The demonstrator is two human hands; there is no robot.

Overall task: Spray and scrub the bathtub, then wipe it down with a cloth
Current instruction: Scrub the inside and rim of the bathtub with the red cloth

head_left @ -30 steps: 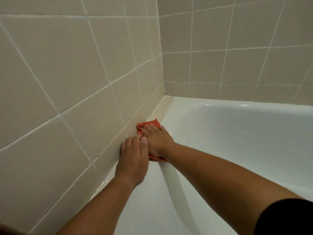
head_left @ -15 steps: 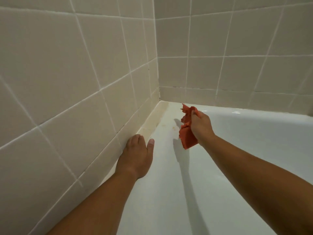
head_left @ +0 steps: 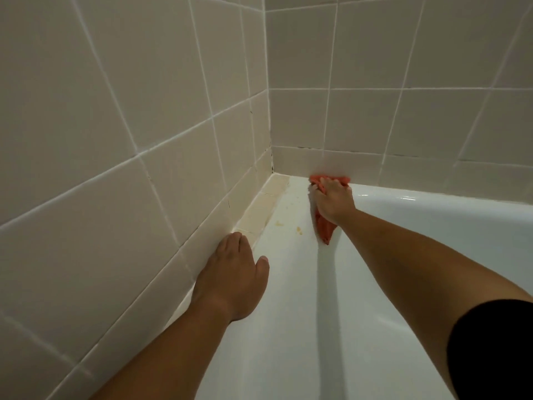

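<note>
Head view: we face the bathtub (head_left: 288, 327).
Right hand (head_left: 334, 200): clutching cloth (head_left: 324, 229) on its far rim.
Left hand (head_left: 230, 275): released, flat, its left rim.

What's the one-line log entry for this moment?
phase: wipe | right hand: holds cloth on tub rim | left hand: flat on tub rim

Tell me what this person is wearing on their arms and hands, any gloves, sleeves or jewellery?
No gloves: the left hand and the right hand are both bare, and no ring, watch or bracelet shows. Both forearms are uncovered. The only clothing in view is a plain black sleeve high up the right arm. The left arm shows no sleeve within the frame.
</note>
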